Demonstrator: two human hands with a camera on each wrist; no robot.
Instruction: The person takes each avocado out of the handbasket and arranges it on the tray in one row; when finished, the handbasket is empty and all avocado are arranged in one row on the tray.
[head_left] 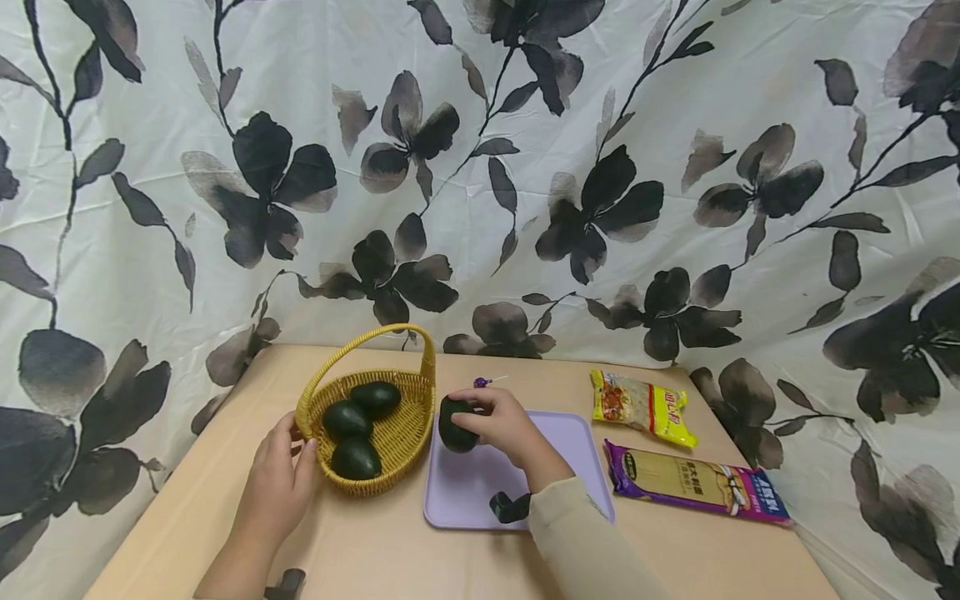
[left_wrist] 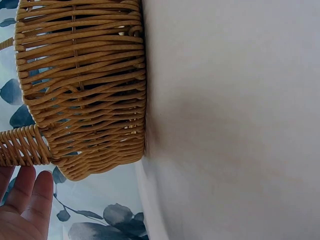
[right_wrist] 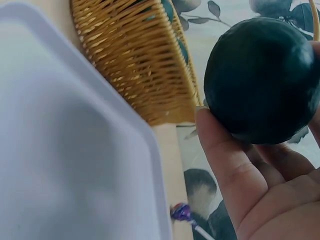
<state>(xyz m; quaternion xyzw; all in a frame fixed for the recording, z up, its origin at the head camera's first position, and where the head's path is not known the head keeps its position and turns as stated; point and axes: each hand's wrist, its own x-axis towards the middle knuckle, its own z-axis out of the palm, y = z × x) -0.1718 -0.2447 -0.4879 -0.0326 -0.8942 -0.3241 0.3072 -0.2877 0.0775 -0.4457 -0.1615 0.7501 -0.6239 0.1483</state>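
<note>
My right hand [head_left: 504, 421] grips a dark green avocado [head_left: 456, 425], thumb and fingers around its sides, over the far left part of a lilac tray [head_left: 480, 500]. In the right wrist view, the held avocado [right_wrist: 260, 80] appears raised beside the basket. The yellow wicker basket [head_left: 405, 425] stands left of the tray with three avocados [head_left: 356, 458] inside. At the basket's left side, my left hand [head_left: 277, 479] has its fingertips against the base of the arched handle; the left wrist view shows these fingers [left_wrist: 37, 200] fairly straight beside the woven handle [left_wrist: 22, 145].
A wrapped lollipop [head_left: 482, 382] lies behind the tray. On the right are a yellow-ended clear food packet [head_left: 645, 408] and a long purple packet [head_left: 697, 483]. A floral curtain [head_left: 480, 208] hangs behind the table's back edge.
</note>
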